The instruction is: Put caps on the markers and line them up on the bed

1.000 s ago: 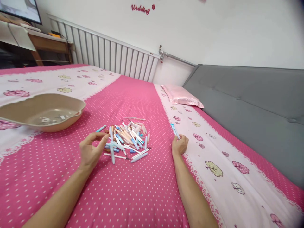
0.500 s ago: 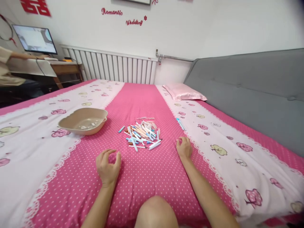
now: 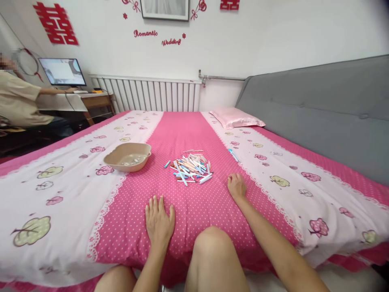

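Note:
My left hand lies palm down on the pink dotted bedspread, open, its fingers stretched out and slightly spread. Further right, my right hand rests on the bedspread with its fingers loosely bent and nothing visible in it. Beyond and between both hands is a loose pile of pens in white, blue, brown and pale pink, touched by neither hand. One short blue piece lies just left of the pile. A few light blue pens lie apart, past my right hand.
A beige plastic basin with small white pieces inside stands left of the pile. A pink pillow lies at the far right by the grey headboard. At the far left a person sits at a desk with a monitor.
My left hand has moved right and nearer to me, from curled fingers to lying flat. My right hand has stayed about in place, resting lower. The view has tilted up and turned left.

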Demonstrator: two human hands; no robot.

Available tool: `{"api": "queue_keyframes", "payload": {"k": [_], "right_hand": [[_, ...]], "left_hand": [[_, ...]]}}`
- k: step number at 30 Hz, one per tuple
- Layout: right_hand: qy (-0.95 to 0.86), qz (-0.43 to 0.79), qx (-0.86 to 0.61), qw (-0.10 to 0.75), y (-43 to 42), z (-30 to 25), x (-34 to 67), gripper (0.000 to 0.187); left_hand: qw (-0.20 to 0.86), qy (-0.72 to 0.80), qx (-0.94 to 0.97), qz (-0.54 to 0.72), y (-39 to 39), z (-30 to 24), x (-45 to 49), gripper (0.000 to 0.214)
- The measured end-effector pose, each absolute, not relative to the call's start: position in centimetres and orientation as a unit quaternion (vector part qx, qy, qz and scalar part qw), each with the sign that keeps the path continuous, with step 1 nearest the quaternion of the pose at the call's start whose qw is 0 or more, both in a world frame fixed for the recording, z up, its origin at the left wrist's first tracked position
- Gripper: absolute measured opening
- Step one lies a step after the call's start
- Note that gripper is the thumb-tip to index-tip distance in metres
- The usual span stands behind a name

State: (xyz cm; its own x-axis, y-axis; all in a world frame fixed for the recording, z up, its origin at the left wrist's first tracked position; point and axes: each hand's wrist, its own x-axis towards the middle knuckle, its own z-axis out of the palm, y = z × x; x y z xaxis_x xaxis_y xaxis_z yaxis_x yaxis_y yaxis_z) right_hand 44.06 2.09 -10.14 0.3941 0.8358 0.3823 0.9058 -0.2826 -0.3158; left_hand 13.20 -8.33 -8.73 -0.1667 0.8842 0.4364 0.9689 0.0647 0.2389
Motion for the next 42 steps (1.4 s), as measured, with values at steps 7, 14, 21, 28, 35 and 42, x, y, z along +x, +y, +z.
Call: {"api": "queue_keyframes", "payload": {"k": [7,14,21,28,35,42], "right_hand": [[-0.558,-0.060,-0.795,0.229,1.68,-10.19,44.04,0.027],[-0.559,-0.047,-0.798,0.218,1.58,-10.01,44.04,0.028],[-0.560,-0.046,-0.801,0.209,1.68,-9.96,44.05,0.028],[-0.562,-0.050,-0.800,0.204,1.69,-9.97,44.02,0.028],[-0.562,-0.048,-0.801,0.202,1.70,-9.89,43.95,0.029],[-0.561,-0.052,-0.802,0.196,1.82,-10.00,43.99,0.027]], "left_hand": [[0.109,-0.736,-0.639,-0.196,-8.86,-8.83,13.31,0.058],[0.130,-0.734,-0.642,-0.183,-8.89,-8.87,13.37,0.057],[0.149,-0.726,-0.646,-0.181,-8.83,-9.02,13.38,0.057],[0.165,-0.723,-0.647,-0.177,-8.94,-8.73,13.60,0.057],[0.162,-0.727,-0.641,-0.182,-8.79,-8.54,13.78,0.055],[0.156,-0.731,-0.639,-0.182,-8.67,-8.50,13.83,0.055]]}}
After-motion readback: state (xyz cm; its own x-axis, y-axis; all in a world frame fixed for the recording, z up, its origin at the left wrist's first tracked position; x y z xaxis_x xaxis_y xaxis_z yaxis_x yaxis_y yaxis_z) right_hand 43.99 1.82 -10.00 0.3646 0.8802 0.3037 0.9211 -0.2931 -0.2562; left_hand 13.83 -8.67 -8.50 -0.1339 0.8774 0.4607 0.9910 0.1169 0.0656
